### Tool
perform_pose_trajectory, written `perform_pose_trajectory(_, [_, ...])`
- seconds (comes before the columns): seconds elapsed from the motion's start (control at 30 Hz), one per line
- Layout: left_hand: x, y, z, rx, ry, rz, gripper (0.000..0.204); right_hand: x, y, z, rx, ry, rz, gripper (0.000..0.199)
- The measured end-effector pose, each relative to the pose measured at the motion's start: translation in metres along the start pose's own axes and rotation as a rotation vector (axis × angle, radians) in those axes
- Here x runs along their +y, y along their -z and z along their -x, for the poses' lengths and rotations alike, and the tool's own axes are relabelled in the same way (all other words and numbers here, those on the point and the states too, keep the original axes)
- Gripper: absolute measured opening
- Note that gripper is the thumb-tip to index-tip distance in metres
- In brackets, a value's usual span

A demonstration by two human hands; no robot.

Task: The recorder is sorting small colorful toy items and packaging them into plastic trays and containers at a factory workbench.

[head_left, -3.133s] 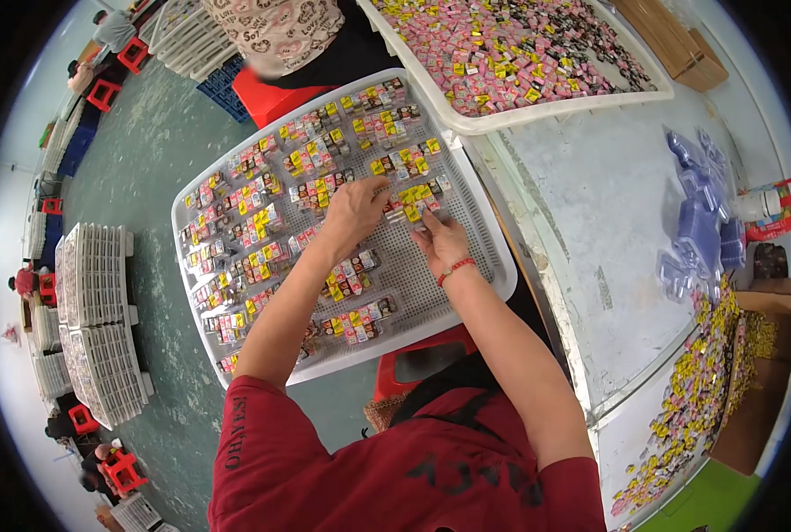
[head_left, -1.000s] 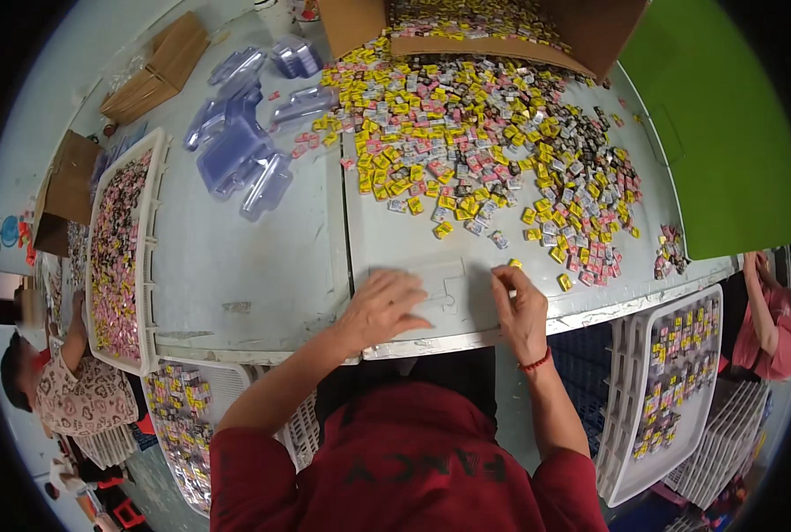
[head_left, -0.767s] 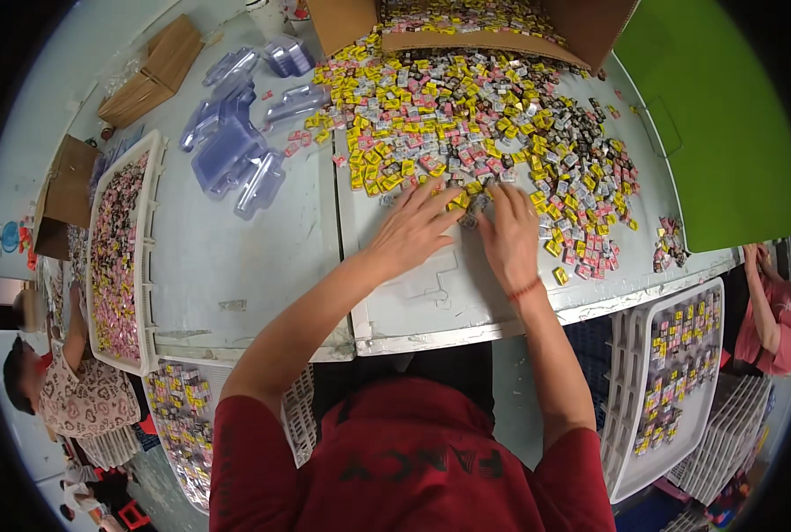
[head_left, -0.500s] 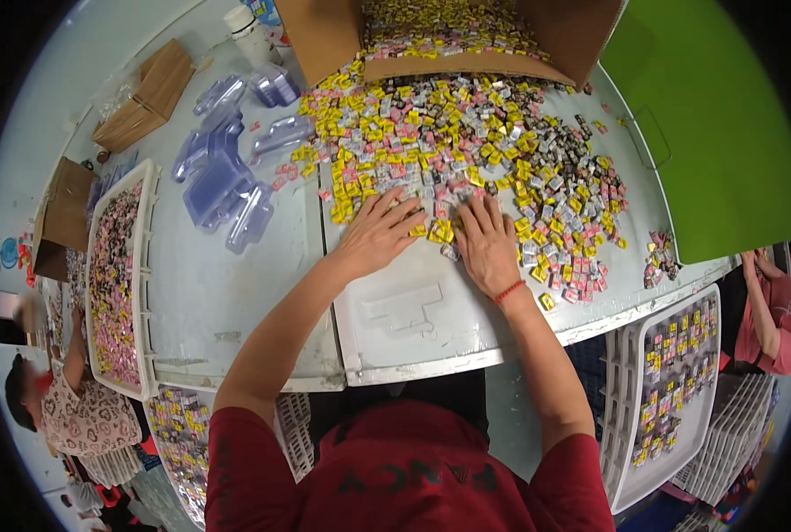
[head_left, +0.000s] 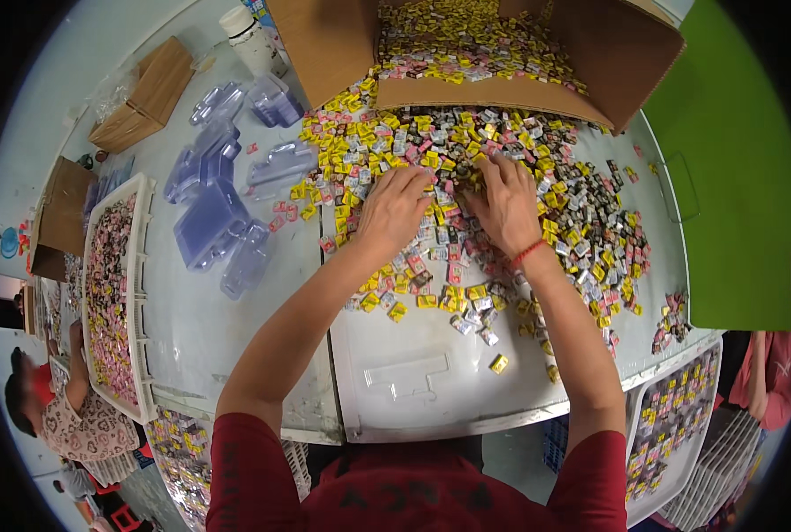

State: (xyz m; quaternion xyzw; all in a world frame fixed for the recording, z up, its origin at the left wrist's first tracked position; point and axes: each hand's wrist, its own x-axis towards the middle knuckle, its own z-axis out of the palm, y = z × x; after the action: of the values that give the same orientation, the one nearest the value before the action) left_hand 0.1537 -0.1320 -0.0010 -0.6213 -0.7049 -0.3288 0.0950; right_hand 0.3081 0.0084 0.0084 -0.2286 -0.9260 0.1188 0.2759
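Observation:
A wide heap of small box-shaped pieces, yellow, pink, silver and dark, spreads over the white table in front of me. My left hand rests on the left part of the heap, fingers bent forward among the pieces, a pink one at its fingertips. To its right, my right hand reaches into the heap with thumb and fingers apart, a red cord on its wrist. Neither hand is plainly gripping a piece. Closer to me, a thin clear plastic tray with a stepped outline lies flat on the table.
A tipped cardboard box full of such pieces opens toward the heap. Clear bluish plastic trays are piled at left, near a white bottle. A white crate holds more pieces. A green panel borders the right. Other people work both sides.
Both hands have moved forward, deeper into the heap. Loose pieces now lie spread nearer to me, between my forearms. The view has shifted, showing more of the cardboard box.

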Motion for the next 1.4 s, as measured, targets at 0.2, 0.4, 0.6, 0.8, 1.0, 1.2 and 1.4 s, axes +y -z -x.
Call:
perform_pose_trajectory(0.2, [-0.025,-0.036,-0.043,-0.084,0.094,-0.024,0.039,0.010,-0.028,-0.048,-0.211,-0.033,0.278,0.066])
perform_pose_trajectory(0.4, [-0.016,-0.026,-0.022,-0.180,-0.257,0.087,0.020,0.033,0.011,-0.002,-0.236,0.265,0.031,0.041])
perform_pose_trajectory(0.6, [-0.015,-0.002,-0.019,-0.160,-0.317,0.089,0.015,0.044,0.028,0.018,-0.202,0.258,-0.019,0.030])
perform_pose_trajectory(0.8, [-0.023,0.012,-0.013,-0.063,-0.237,0.029,0.016,0.052,0.041,0.016,-0.253,0.178,-0.003,0.019])
perform_pose_trajectory(1.0, [-0.032,0.006,-0.017,-0.090,-0.088,-0.040,0.012,0.047,0.035,-0.008,-0.179,0.094,-0.088,0.016])
perform_pose_trajectory(1.2, [-0.035,-0.015,-0.031,-0.131,-0.114,-0.132,0.013,0.046,-0.014,-0.036,-0.045,0.106,0.014,0.027])
perform_pose_trajectory(1.4, [-0.055,0.001,-0.020,-0.100,-0.083,-0.081,0.015,0.054,-0.021,-0.027,-0.084,0.178,0.181,0.021])
